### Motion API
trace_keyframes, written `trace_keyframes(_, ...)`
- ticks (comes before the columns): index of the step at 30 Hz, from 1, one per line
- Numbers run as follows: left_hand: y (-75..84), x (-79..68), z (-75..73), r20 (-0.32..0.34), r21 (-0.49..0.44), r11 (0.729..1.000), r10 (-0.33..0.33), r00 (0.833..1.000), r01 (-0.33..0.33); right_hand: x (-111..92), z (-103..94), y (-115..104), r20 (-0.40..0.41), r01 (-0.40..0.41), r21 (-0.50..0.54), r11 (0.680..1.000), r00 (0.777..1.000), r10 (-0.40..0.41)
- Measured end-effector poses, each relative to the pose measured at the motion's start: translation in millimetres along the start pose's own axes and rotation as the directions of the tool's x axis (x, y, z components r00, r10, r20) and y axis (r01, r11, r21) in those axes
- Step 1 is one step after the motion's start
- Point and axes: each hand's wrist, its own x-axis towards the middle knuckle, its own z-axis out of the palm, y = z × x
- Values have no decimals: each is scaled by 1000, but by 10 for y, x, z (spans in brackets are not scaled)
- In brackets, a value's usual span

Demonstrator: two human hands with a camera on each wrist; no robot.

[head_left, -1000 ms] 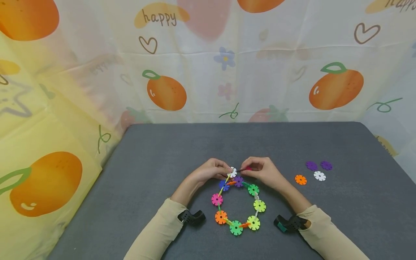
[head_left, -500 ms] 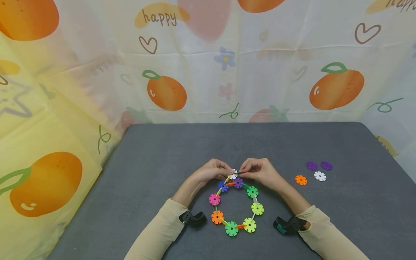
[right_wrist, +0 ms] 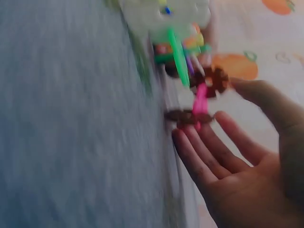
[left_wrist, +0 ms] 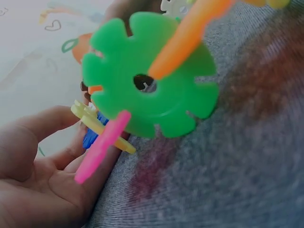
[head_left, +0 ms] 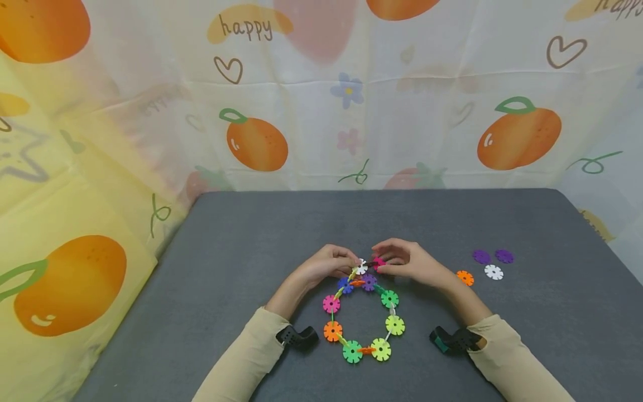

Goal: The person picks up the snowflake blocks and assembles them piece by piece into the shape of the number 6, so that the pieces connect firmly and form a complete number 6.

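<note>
A ring of notched, flower-shaped plastic discs (head_left: 395, 325), joined edge to edge in many colours, lies before me. At its far end, my left hand (head_left: 329, 261) pinches a white notched disc (head_left: 361, 267) between thumb and fingers. A dark brown disc (head_left: 370, 264), seen nearly edge-on, links it to a pink disc (head_left: 379, 263). My right hand (head_left: 414, 261) is at the pink disc, thumb and fingers spread apart around it. In the right wrist view, the fingertips are right at a brown disc (right_wrist: 190, 117) beside the pink one.
To the right lie loose discs: two purple ones (head_left: 481, 257), a white one (head_left: 494, 272) and an orange one (head_left: 464, 277), partly behind the right wrist. The grey table (head_left: 281, 218) meets a fruit-printed cloth (head_left: 311, 111) at its back edge.
My right fingers have loosened from their pinch and drawn slightly right, uncovering the pink disc. The ring's near part has shifted left. My left hand keeps its place.
</note>
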Motion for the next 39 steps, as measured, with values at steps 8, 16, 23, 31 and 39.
trace_keyframes(8, 22, -32, 25, -63, 2, 999, 40, 997, -40, -137, -362, 14, -89, -25, -80, 997, 996, 18)
trace_keyframes(16, 22, -27, 61, -167, -47, 997, 55, 984, -64, -377, -730, -7, -121, -157, -230, 960, 984, 131)
trace_keyframes(23, 95, -51, 58, -214, 55, 991, 129, 968, -120, -623, -950, 15, -58, -259, -389, 884, 965, 257)
trace_keyframes(31, 131, 30, 50, -201, 215, 976, 86, 976, -42, -704, -1015, -15, 103, -270, -345, 899, 941, 322)
trace_keyframes(39, 233, 72, 26, -101, 203, 979, 31, 994, -10, -749, -1054, -71, 129, -257, -378, 889, 937, 326)
